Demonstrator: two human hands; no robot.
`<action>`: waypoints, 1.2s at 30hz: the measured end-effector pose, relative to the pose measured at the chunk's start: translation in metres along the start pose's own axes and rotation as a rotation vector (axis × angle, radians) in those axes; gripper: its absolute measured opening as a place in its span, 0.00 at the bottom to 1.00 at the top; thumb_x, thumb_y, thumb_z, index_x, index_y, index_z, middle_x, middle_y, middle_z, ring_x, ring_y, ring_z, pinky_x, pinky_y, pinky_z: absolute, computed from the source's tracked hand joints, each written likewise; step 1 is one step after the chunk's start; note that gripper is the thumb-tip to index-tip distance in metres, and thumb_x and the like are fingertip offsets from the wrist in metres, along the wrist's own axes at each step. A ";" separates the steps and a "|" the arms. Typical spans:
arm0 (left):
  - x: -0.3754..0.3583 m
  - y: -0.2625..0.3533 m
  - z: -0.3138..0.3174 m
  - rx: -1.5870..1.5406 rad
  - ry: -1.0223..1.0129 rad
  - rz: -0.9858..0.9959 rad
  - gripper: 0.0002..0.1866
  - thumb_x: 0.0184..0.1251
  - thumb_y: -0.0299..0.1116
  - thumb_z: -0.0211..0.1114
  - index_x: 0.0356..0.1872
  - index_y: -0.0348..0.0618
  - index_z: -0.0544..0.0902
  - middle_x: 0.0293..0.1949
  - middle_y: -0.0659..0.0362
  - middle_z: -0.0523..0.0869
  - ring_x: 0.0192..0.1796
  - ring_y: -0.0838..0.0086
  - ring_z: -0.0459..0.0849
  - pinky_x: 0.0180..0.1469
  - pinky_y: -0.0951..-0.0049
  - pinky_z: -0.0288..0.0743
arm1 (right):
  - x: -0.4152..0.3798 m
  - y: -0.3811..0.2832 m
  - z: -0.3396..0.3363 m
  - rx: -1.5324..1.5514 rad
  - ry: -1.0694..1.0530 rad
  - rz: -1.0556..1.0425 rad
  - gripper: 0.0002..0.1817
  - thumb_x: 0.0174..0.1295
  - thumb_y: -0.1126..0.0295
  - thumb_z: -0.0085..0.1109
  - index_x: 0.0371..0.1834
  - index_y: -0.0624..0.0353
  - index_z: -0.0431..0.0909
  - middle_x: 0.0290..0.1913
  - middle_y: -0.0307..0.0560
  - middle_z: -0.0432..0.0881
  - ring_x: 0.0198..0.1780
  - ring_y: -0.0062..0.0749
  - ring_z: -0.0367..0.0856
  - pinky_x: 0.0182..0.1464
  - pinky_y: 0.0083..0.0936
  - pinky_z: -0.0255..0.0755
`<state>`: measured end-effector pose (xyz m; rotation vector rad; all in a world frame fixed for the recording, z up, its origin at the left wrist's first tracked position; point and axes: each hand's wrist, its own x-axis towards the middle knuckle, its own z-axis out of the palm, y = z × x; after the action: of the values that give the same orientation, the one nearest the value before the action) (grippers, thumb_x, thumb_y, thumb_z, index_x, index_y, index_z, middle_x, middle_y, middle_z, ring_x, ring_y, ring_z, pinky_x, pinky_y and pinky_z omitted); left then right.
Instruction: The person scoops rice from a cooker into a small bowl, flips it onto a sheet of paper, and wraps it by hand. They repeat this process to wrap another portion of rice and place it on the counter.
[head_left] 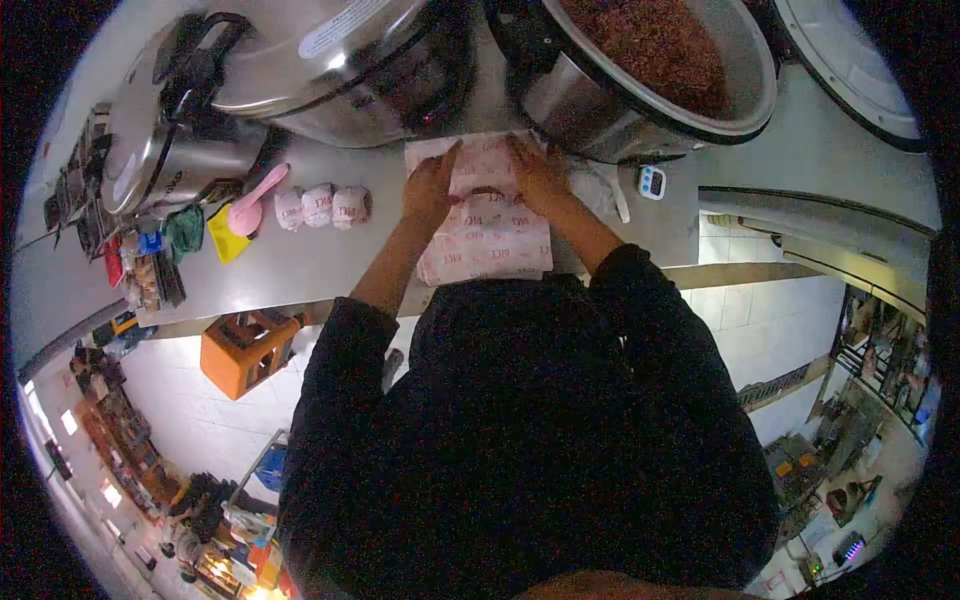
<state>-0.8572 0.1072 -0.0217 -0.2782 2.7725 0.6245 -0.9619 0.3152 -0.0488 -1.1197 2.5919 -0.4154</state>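
Note:
A stack of white wrapping paper [485, 262] with red "RICE" print lies on the counter right in front of me. Its upper sheet is raised and partly folded over between my hands. My left hand [430, 190] grips the left side of this sheet, and my right hand [540, 180] holds the right side, fingers curled at the edges. A small dark strip shows at the fold; what lies under the paper is hidden. Left of my left hand sit three round parcels [318, 206] in the same printed paper, side by side.
Behind my hands stand a closed steel cooker [370, 100] and an open cooker [590, 100] full of reddish-brown rice [650, 50]. A pink rice paddle [258, 200] lies by a yellow item [228, 236]. At right are a white timer [651, 182] and crumpled clear plastic [592, 188]. An orange stool [245, 355] stands below.

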 end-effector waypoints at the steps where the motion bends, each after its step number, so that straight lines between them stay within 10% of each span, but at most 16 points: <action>1: 0.000 -0.001 0.003 0.030 0.067 0.051 0.58 0.44 0.37 0.82 0.77 0.54 0.54 0.59 0.49 0.76 0.63 0.52 0.74 0.66 0.55 0.70 | 0.002 0.004 0.004 -0.031 0.045 -0.048 0.53 0.52 0.61 0.72 0.80 0.51 0.48 0.77 0.47 0.58 0.81 0.48 0.47 0.71 0.64 0.54; 15: -0.003 0.001 -0.002 0.480 0.430 0.236 0.33 0.57 0.44 0.73 0.65 0.63 0.72 0.46 0.67 0.82 0.64 0.64 0.73 0.72 0.27 0.44 | -0.004 -0.026 -0.016 -0.267 0.170 -0.092 0.52 0.56 0.63 0.67 0.82 0.41 0.44 0.64 0.47 0.73 0.67 0.44 0.70 0.64 0.62 0.61; 24: -0.018 -0.012 -0.007 0.131 0.585 0.385 0.06 0.59 0.40 0.70 0.37 0.59 0.86 0.37 0.69 0.84 0.54 0.69 0.79 0.73 0.41 0.56 | -0.015 -0.008 -0.004 -0.381 0.177 -0.307 0.30 0.63 0.57 0.54 0.71 0.43 0.68 0.67 0.44 0.72 0.70 0.43 0.68 0.64 0.62 0.63; 36: -0.066 -0.029 0.023 0.098 0.363 0.670 0.10 0.60 0.34 0.67 0.43 0.54 0.84 0.42 0.63 0.85 0.52 0.65 0.82 0.68 0.51 0.68 | -0.066 0.017 0.026 -0.226 0.180 -0.597 0.18 0.64 0.65 0.55 0.57 0.45 0.78 0.59 0.42 0.79 0.64 0.40 0.74 0.62 0.48 0.67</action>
<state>-0.7828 0.1001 -0.0316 0.6501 3.2270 0.6198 -0.9201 0.3717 -0.0693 -2.0284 2.4482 -0.3607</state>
